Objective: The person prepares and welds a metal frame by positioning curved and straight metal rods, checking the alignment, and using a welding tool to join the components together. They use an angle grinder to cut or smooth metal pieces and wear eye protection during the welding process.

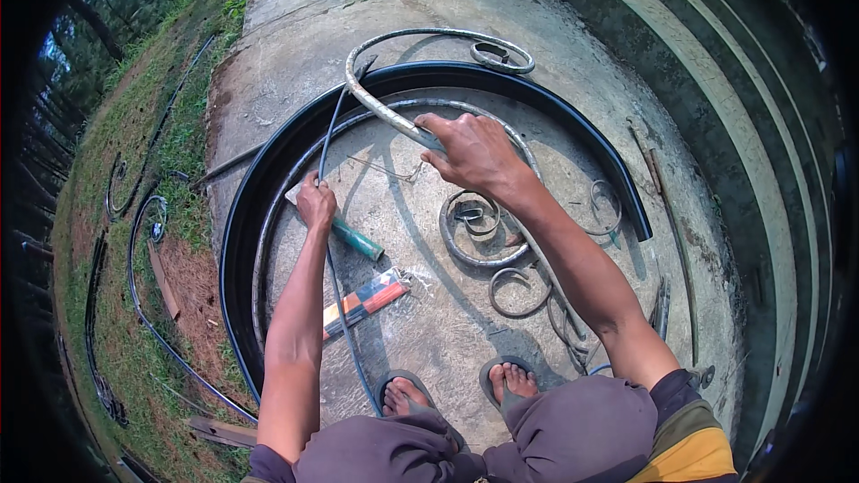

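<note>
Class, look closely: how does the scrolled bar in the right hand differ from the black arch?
The scrolled bar is thin, while the black arch is a broad band. The scrolled bar is pale, worn grey; the black arch is dark. The right hand grips the scrolled bar, whereas the black arch lies on the concrete. Both are curved.
</note>
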A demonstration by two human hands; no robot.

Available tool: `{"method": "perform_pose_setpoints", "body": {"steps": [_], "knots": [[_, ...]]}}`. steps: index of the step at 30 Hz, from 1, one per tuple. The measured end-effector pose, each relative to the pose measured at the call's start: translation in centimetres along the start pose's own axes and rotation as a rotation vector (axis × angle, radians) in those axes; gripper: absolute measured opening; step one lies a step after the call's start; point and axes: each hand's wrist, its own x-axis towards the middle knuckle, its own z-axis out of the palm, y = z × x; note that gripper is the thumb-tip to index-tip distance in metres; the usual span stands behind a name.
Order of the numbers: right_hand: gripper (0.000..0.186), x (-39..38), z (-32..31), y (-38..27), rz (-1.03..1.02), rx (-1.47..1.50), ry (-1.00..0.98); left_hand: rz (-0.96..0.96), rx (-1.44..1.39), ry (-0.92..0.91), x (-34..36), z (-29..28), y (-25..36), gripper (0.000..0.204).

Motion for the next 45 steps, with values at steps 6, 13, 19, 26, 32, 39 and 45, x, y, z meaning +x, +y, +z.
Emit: {"method": "perform_pose_setpoints", "body": {"steps": [6, 13, 19, 26, 32, 39, 45], "knots": [[0.036, -0.1, 1.8, -0.4, 0.024, -0.033, -0.085, -0.034, -0.080, 0.044, 3.7, -1.7, -4.7, 0.037], [0.046, -0.7, 0.0, -0.6, 0.071, -0.026, -0.088, -0.049, -0.040, 0.057, 1.6, -2.6, -2.3, 0.045], [0.056, -5.5, -4.0, 2.5, 0.246, 0.313, 0.137, 0.230, -0.101, 0.096, -1.8, -3.4, 0.7, 0.050], [0.051, -17.8, -5.0, 8.5, 0.603, 0.233, 0.151, 0.535, -0.145, 0.015, -8.4, -6.5, 5.6, 0.050], [0.050, -28.6, 2.5, 8.7, 0.758, 0.020, -0.076, 0.708, -0.109, -0.332, -15.6, -5.9, 6.1, 0.046], [0.035, -34.3, 11.0, 9.1, 0.669, 0.035, -0.039, 0.788, -0.122, -0.635, -21.4, -5.1, 7.8, 0.040], [0.035, -32.2, 3.3, 9.8, 0.724, 0.270, -0.004, 0.904, -0.013, -0.641, -23.0, -7.2, 10.2, 0.039]]}}
